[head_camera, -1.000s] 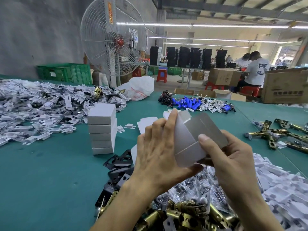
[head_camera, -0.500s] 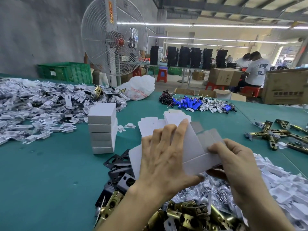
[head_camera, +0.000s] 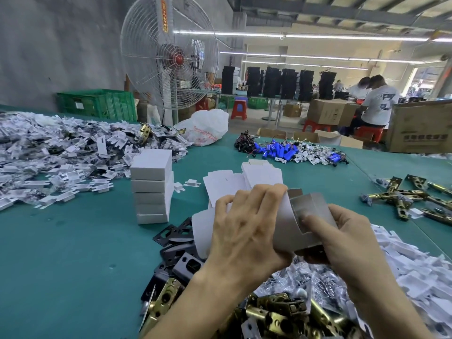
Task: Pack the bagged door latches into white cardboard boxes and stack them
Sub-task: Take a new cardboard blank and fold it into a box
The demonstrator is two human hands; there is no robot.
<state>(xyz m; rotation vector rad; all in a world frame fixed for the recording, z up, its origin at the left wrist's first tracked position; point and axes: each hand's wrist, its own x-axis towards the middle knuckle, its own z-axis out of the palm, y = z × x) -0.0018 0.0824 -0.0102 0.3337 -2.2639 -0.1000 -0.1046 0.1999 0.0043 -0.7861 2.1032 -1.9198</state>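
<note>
Both hands hold a white cardboard box blank [head_camera: 291, 221] above the near side of the green table [head_camera: 61, 253]; it is half folded, its grey inside showing. My left hand [head_camera: 244, 231] curls over its left and top edge. My right hand [head_camera: 342, 238] grips its right side, thumb pressing inside the fold. A stack of several closed white boxes [head_camera: 151, 185] stands to the left. Flat blanks [head_camera: 256, 177] lie just behind my hands. Bagged brass door latches [head_camera: 281, 311] are heaped below my hands.
Black strike plates [head_camera: 178, 253] lie left of the latch heap. White inserts are piled at the far left [head_camera: 61, 152] and near right [head_camera: 415, 272]. Loose brass latches [head_camera: 411, 199], blue batteries [head_camera: 278, 150], a white plastic bag [head_camera: 208, 130] and a standing fan [head_camera: 168, 55] lie beyond.
The flat blank has been bent into a half-formed box. My left hand's fingers curled over its top edge, and my right thumb moved inside the fold. Both hands dropped slightly.
</note>
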